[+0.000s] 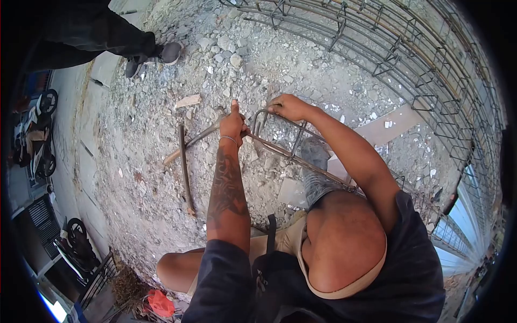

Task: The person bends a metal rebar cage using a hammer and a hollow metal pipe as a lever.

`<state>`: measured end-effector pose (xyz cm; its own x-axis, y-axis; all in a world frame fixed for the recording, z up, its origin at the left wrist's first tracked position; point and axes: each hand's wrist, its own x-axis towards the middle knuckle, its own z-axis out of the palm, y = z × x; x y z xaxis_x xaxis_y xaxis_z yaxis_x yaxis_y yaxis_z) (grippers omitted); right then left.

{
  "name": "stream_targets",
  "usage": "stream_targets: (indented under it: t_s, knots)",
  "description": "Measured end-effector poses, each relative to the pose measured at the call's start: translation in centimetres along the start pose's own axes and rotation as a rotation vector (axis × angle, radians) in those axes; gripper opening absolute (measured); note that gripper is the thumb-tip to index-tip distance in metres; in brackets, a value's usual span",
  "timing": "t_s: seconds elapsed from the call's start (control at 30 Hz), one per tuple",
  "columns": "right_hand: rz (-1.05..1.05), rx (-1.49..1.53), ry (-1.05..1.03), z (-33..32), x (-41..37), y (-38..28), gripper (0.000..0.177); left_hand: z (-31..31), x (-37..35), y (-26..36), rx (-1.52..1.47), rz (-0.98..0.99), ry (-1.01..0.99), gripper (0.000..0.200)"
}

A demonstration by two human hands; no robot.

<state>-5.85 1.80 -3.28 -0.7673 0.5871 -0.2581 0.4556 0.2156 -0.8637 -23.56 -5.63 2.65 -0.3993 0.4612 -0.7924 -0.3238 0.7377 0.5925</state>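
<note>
1. Rebar (280,151): a narrow tied length, slanting from centre of the frame toward lower right, past the person's shin; bent end at upper centre.
2. Right hand (293,107): upper centre; fingers pinching the rebar's bent end.
3. Left hand (231,127): centre, just beside the rebar's end; fingers curled, thumb raised; cannot tell what, if anything, they grip.
4. Tool (202,135): long-handled, left of centre, lying slantwise, its upper end near the left hand.
5. Bar (186,167): dark, left of centre, crossing the tool.
6. Wood scrap (188,100): on rubble (145,188), above the bar.
7. Cage (379,70): large, of rebar, curving through upper right.
8. Board (371,129): flat, right of centre.
9. Second person (97,32): dark-trousered legs, upper left.
10. Motorbikes (40,134): left edge and lower left.
</note>
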Motion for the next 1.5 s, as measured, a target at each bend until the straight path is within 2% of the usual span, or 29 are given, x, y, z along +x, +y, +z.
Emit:
stream_targets:
  t_s: [0.07,0.17,0.4,0.53,0.6,0.67,0.8,0.83,0.87,0.9,0.93,0.97,1.03,1.07,1.13,1.2,1.23,1.27,1.3,1.37,1.4,1.43,1.47,1.5]
  knots:
    - [0.008,-0.007,0.001,-0.4,-0.1,-0.3,0.026,-0.4,-0.5,-0.4,-0.115,0.093,-0.054,0.049]
    - [0.031,-0.036,-0.009,-0.2,0.0,-0.6,0.026,-0.9,-0.9,-0.7,-0.258,0.122,-0.147,0.046]
    - [0.012,-0.054,0.053,0.3,-0.1,-0.1,0.027,-1.0,-1.3,-0.4,-0.251,0.111,-0.189,0.045]
    - [-0.009,-0.062,0.065,0.3,-0.4,-0.4,0.028,-0.7,-1.2,-0.5,-0.209,0.08,-0.113,0.045]
    - [0.039,-0.05,0.0,-0.3,-0.5,-1.1,0.034,-0.4,-1.0,-0.4,-0.189,0.074,-0.093,0.045]
    - [0.043,-0.045,-0.008,-0.3,-0.4,-1.0,0.033,-0.1,-0.8,-0.7,-0.108,0.099,0.017,0.046]
    - [0.039,-0.014,-0.007,-0.2,-0.5,-1.0,0.032,-0.1,-0.9,-0.8,-0.145,0.088,-0.019,0.047]
    - [0.034,-0.018,-0.003,0.2,-0.6,-0.7,0.032,0.1,-1.2,-1.2,-0.154,0.174,-0.011,0.048]
    - [0.043,0.009,0.019,0.7,-0.8,-0.4,0.031,0.2,-1.3,-1.5,-0.167,0.27,-0.003,0.048]
    - [0.035,0.022,0.049,0.4,-0.4,-0.3,0.03,-0.2,-1.6,-1.4,-0.228,0.269,-0.022,0.053]
    - [0.022,-0.084,0.126,0.3,-1.2,-1.4,0.03,-0.9,-1.1,-1.7,-0.216,0.285,-0.078,0.052]
    - [0.049,-0.187,0.118,0.1,-1.4,-2.0,0.031,-1.1,-1.9,-1.5,-0.202,0.303,-0.1,0.052]
    - [-0.035,-0.308,0.379,-0.5,-3.0,-3.7,0.033,-2.1,-2.4,-1.3,-0.205,0.213,-0.173,0.052]
    - [-0.036,-0.33,0.408,-2.1,-3.6,-4.1,0.033,-2.3,-2.3,-0.8,-0.191,0.19,-0.224,0.053]
    - [0.075,-0.225,0.503,-4.7,-6.8,-6.3,0.033,-3.0,-2.9,-0.4,-0.113,0.192,-0.234,0.055]
    - [0.302,-0.203,0.509,-7.3,-11.4,-7.8,0.031,-7.5,0.0,-4.4,0.555,0.488,-0.084,0.05]
    - [0.404,-0.179,0.536,-8.2,-14.4,-8.8,0.031,-10.0,-2.2,-4.2,0.867,0.538,-0.048,0.046]
    - [0.558,-0.115,0.573,-8.4,-17.5,-9.8,0.032,-13.0,-3.9,-4.8,0.825,0.561,-0.09,0.041]
    - [0.645,-0.087,0.64,-8.5,-21.0,-11.7,0.033,-14.7,-8.4,-3.0,0.662,0.37,-0.118,0.035]
    - [0.846,-0.031,0.911,-6.4,-28.0,-16.9,0.029,-19.1,-16.5,0.1,0.567,0.392,-0.196,0.029]
    - [0.983,-0.013,0.987,-4.2,-31.9,-19.5,0.028,-21.7,-19.8,1.7,0.692,0.534,-0.247,0.025]
    - [1.142,0.044,1.071,-1.4,-35.6,-23.2,0.029,-23.2,-23.5,3.9,0.663,0.462,-0.285,0.024]
    - [1.271,0.106,1.102,1.3,-39.4,-28.0,0.03,-25.0,-25.8,5.8,0.848,0.554,-0.322,0.022]
    - [1.354,0.108,0.918,3.9,-43.3,-32.9,0.033,-26.6,-28.2,7.0,0.592,0.311,-0.355,0.022]
